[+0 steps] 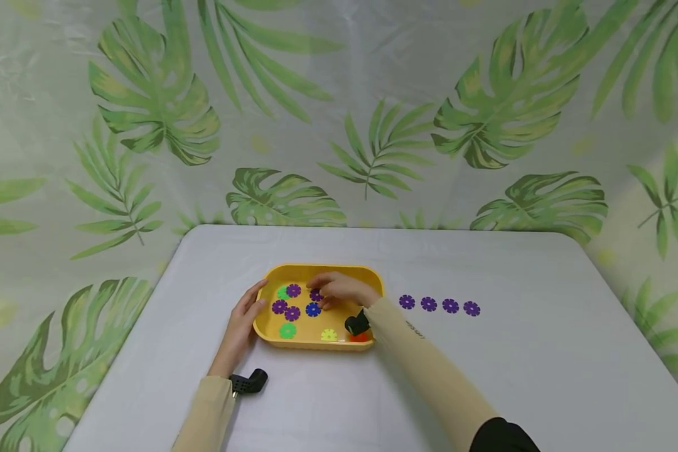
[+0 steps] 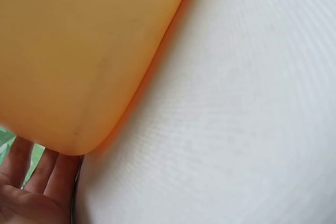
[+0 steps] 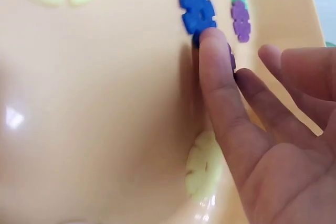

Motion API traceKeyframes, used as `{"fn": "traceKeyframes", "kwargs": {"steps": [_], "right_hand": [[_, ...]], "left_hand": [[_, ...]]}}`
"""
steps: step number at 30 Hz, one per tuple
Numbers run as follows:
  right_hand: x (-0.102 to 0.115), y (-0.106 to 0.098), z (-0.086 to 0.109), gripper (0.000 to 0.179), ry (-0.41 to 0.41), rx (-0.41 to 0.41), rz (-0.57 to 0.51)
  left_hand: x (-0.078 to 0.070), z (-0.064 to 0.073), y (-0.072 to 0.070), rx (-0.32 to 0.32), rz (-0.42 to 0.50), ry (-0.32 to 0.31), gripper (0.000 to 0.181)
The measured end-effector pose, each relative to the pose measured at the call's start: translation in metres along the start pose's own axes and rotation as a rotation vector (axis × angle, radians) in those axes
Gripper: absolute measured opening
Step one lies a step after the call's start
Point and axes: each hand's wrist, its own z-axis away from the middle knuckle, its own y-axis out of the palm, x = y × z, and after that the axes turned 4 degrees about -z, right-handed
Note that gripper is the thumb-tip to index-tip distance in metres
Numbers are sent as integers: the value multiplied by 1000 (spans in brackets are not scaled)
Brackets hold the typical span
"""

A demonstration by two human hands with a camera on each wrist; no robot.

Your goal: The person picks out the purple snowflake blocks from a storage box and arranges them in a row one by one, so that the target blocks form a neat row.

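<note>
A yellow tray (image 1: 316,344) stands on the table with flower-shaped plastic discs in it. My left hand (image 1: 242,323) holds its left rim; in the left wrist view the fingers (image 2: 63,182) reach behind the tray's edge, tips hidden. Inside the tray, my right hand (image 1: 341,290) is spread over a purple disc (image 1: 316,295) and a blue disc (image 1: 312,309). In the right wrist view one fingertip overlaps the blue disc (image 3: 198,11), and the purple disc is mostly covered by fingers. No disc is seen gripped.
Several purple discs (image 1: 428,304) lie in a row on the table, right of the tray. In the tray are more purple discs (image 1: 292,313), green discs (image 1: 287,330), a yellow disc (image 1: 329,334) and something orange-red (image 1: 359,337) at the front right corner.
</note>
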Motion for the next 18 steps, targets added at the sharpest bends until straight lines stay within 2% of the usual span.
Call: {"fn": "traceKeyframes", "kwargs": {"steps": [7,9,14,18], "right_hand": [[0,1,6,36,3,14,60],[0,1,7,34,13,27,72],[-4,0,8,29,38,57,81],[-4,2,9,22,50,28,112]], "left_hand": [[1,-1,1,-7,-2,33,45],[0,-1,1,-6,4,24,45],[-18,7,5,7,12,0,46],[-25,11,7,15,-3,0,46]]}}
